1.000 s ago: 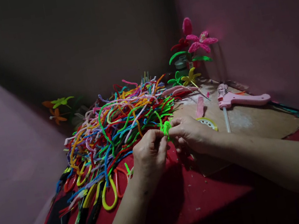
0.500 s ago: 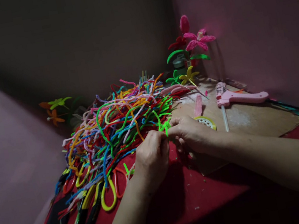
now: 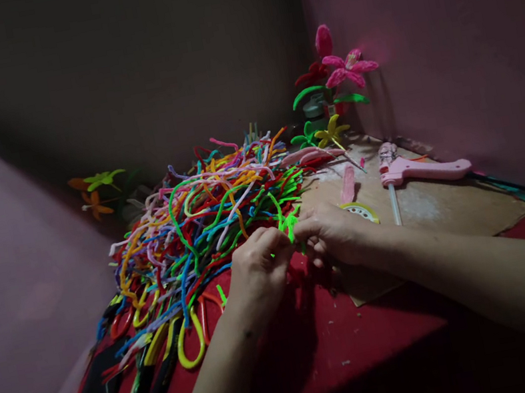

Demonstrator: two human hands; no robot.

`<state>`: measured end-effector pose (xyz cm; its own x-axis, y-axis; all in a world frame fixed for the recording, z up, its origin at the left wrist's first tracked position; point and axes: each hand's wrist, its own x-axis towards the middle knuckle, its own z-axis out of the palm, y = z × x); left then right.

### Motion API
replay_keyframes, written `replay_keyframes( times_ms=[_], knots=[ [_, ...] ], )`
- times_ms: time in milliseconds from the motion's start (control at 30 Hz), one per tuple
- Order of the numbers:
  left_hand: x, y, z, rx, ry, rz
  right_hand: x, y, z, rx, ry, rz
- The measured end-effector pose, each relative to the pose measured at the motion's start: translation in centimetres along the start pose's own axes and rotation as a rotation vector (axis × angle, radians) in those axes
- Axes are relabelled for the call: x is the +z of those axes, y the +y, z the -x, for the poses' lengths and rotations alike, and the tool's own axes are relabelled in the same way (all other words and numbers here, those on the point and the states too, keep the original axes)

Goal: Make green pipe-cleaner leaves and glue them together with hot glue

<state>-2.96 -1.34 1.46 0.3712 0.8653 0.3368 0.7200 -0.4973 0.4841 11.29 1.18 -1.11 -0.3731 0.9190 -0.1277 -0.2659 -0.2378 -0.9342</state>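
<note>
Bright green pipe cleaners (image 3: 288, 224), bent together into a small cluster, are held up between my two hands in front of the pile. My left hand (image 3: 260, 266) pinches the cluster from the left, thumb and forefinger closed on it. From the right, my right hand (image 3: 330, 233) grips it between thumb and fingertips, the other fingers curled under. The lower part of the cluster is partly hidden behind my fingers. Close behind lies a large tangled pile of many-coloured pipe cleaners (image 3: 214, 212).
A pink glue gun (image 3: 428, 169) rests on a cardboard sheet (image 3: 468, 208), near a yellow-rimmed disc (image 3: 364, 211). Yellow-handled scissors (image 3: 193, 358) lie at the pile's front on red cloth (image 3: 330, 347). Pink pipe-cleaner flowers (image 3: 349, 69) stand at the back right.
My left hand has shifted slightly left and down, and my right hand slightly left. Both keep hold of the green pipe cleaners.
</note>
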Motion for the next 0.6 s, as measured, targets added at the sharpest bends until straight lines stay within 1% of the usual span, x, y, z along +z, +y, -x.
replay_keyframes(
  times_ms=[133,200,300,400,500,600],
  knots=[
    [-0.48,0.30,-0.33,-0.299,-0.111,0.424,-0.25,0.06,-0.21,0.000,-0.054,-0.014],
    [-0.55,0.20,-0.48,-0.378,-0.140,0.569,-0.34,0.03,-0.31,-0.011,-0.078,-0.015],
    [-0.52,-0.09,-0.63,-0.387,-0.140,0.656,-0.34,0.00,-0.41,-0.020,-0.098,-0.035],
    [-0.34,-0.10,-0.69,-0.382,-0.115,0.674,-0.26,0.00,-0.44,-0.016,-0.080,-0.065],
    [-0.06,0.30,-0.69,-0.396,-0.110,0.686,-0.18,-0.10,-0.39,-0.014,-0.058,-0.052],
    [0.13,0.65,-0.65,-0.370,-0.055,0.660,-0.13,-0.28,-0.32,0.000,-0.043,-0.073]
  ],
)
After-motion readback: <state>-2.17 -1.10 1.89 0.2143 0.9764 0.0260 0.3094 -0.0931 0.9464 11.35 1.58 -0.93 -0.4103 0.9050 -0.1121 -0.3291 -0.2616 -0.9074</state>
